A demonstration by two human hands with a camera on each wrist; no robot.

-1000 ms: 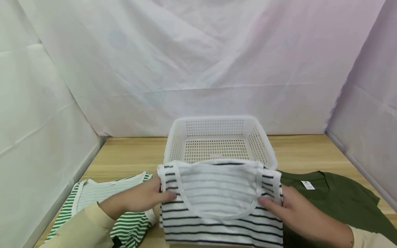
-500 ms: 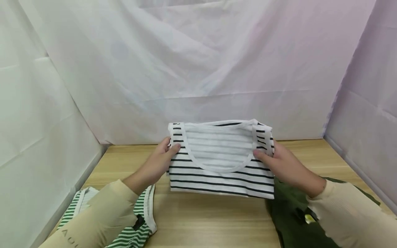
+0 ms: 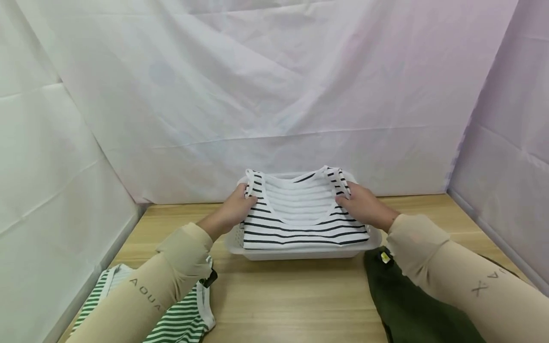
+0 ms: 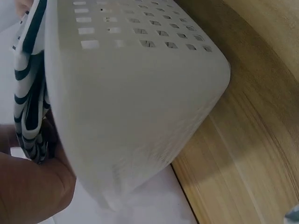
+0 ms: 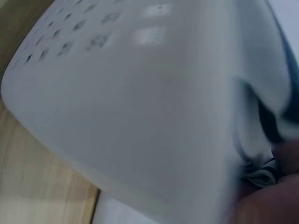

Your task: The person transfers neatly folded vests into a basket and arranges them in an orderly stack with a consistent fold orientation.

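A folded white shirt with black stripes [image 3: 304, 231] lies over the mouth of a white perforated basket [image 3: 300, 256], its wide neckline facing up. My left hand [image 3: 235, 209] pinches the shirt's left shoulder, thumb on top, at the basket's left rim. On the opposite side my right hand [image 3: 364, 205] grips the right shoulder the same way. In the left wrist view the folded layers of the striped shirt [image 4: 32, 102] are held between thumb and fingers beside the basket wall [image 4: 121, 102]. The right wrist view is blurred; the basket [image 5: 126, 107] covers most of it.
A green-and-white striped shirt [image 3: 184, 314] lies at the front left of the wooden table [image 3: 291, 305], partly under the left sleeve. A dark green shirt [image 3: 416, 305] lies at the right, partly hidden by the right sleeve. White cloth [image 3: 274, 85] hangs behind the basket.
Both hands have carried the striped shirt away from the body, up and then down onto the basket. The basket, hidden behind the shirt half a second ago, shows again around it.
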